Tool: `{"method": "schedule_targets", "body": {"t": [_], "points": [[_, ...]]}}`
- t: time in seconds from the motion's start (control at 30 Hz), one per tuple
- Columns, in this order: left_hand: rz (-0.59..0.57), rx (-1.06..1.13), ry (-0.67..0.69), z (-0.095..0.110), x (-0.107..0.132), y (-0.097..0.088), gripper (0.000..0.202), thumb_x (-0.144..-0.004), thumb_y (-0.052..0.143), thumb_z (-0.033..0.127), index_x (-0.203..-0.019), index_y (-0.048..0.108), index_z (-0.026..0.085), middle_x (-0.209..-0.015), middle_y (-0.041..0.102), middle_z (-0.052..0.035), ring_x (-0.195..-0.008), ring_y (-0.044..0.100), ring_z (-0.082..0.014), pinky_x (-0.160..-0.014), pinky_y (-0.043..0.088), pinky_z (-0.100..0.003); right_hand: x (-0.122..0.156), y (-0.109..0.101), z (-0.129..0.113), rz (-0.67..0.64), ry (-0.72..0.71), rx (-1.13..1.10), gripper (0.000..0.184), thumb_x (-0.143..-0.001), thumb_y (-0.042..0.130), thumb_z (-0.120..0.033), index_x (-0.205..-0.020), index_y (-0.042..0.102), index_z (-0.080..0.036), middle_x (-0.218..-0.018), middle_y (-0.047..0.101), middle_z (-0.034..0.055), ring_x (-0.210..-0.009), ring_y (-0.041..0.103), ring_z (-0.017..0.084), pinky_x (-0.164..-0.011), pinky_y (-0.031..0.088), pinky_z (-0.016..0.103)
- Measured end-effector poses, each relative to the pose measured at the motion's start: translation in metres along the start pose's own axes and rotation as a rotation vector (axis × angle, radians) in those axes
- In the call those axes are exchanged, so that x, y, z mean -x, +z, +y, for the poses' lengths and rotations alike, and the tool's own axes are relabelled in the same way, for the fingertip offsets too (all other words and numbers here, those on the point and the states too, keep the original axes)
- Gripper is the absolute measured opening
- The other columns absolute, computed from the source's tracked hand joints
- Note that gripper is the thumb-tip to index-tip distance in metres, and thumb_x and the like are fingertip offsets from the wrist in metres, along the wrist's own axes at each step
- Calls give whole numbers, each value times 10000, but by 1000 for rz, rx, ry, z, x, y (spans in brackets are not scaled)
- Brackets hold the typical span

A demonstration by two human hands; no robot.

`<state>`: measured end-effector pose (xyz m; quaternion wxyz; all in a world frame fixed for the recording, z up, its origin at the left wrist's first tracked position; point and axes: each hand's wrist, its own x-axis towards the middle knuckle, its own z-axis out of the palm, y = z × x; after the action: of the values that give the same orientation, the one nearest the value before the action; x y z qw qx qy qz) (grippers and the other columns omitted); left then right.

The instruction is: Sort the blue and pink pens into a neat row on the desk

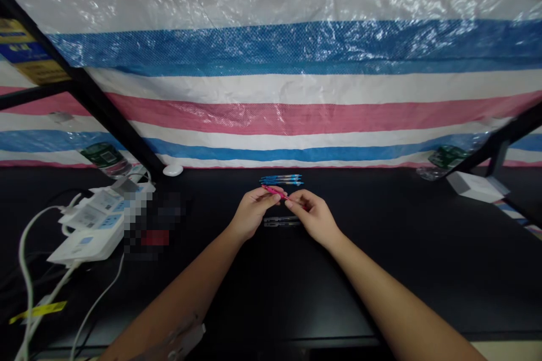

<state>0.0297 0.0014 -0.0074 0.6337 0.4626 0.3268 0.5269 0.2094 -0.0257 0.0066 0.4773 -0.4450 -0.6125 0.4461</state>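
Both my hands meet over the middle of the black table [381, 248], pinching a thin pink pen [274, 192] between them. My left hand [253, 211] grips its left end with curled fingers. My right hand [313, 214] holds the right end in a pinch. Just beyond the hands lie a few blue pens [282, 180] side by side. Under and between the hands rest two dark pens [280, 221] on the table.
White power strips [91, 225] with white cables sit at the left. A water bottle [99, 149] lies back left, another bottle [444, 161] back right beside a white box [476, 186]. A striped tarp [296, 84] hangs behind. Black frame bars [110, 118] slant on both sides.
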Motion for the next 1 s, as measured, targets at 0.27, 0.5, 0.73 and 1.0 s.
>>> {"method": "schedule_targets", "body": {"t": [0.27, 0.5, 0.73, 1.0], "points": [[68, 45, 17, 3, 0, 3, 208, -770, 830, 287, -941, 796, 173, -947, 751, -67, -868, 651, -176, -844, 480, -319, -1, -4, 2, 29, -88, 133, 309, -941, 620, -502, -980, 677, -201, -820, 651, 31, -721, 596, 174, -679, 483, 288], [50, 92, -12, 4, 0, 4, 198, -775, 826, 277, -940, 794, 173, -914, 750, -65, -886, 661, -182, -862, 488, -325, -1, -7, 5, -60, -31, 178, 394, -1013, 490, -505, -894, 695, -190, -675, 607, 3, -598, 537, 149, -587, 416, 272], [82, 115, 18, 4, -2, -2, 216, -790, 824, 279, -981, 793, 184, -942, 751, -58, -876, 658, -156, -860, 492, -295, -1, -5, 3, 34, -138, 226, 291, -968, 588, -469, -1070, 669, -209, -855, 646, 39, -734, 596, 182, -671, 480, 293], [90, 142, 8, 8, -3, -5, 205, -785, 823, 280, -957, 792, 172, -979, 756, -82, -937, 677, -186, -868, 497, -308, 2, -7, -3, 20, -174, 306, 302, -1010, 521, -442, -935, 698, -209, -804, 689, 46, -704, 629, 192, -665, 489, 306]]}}
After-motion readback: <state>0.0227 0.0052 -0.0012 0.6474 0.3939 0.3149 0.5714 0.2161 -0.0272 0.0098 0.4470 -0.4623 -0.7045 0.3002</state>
